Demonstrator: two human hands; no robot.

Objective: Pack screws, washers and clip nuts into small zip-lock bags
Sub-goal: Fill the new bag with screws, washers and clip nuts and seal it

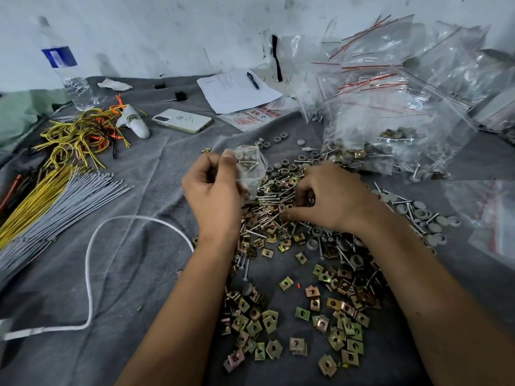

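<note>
On grey cloth (133, 274), centre of view: loose heap of hardware. Screws (274, 195) lie thickest in the middle of the heap; brass-coloured clip nuts (342, 324) spread toward the near edge; grey washers (434, 227) scatter along the right and far sides.

Left hand (214, 190): raised just above the heap's left edge, fingers curled, pinching a small zip-lock bag (249, 168) at its mouth. Bag hangs clear of the cloth; a few screws and grey washers show through the plastic.

Right hand (334, 196): palm down on the heap, fingers bent into the screws and clip nuts, grasping small metal parts; exactly which pieces cannot be told.

Far right: pile of filled bags (390, 121) with red seal strips, touching the heap's far side.

Far centre: sheet of paper (237, 90) with a pen (253, 80) lying on it; white phone (182, 120) just beside.

Left side: water bottle (67, 73) upright by the wall; tangle of yellow and orange cords (80, 135); bundle of grey ties (67, 201) alongside yellow ones; white cable (92, 274) looping across the cloth.
</note>
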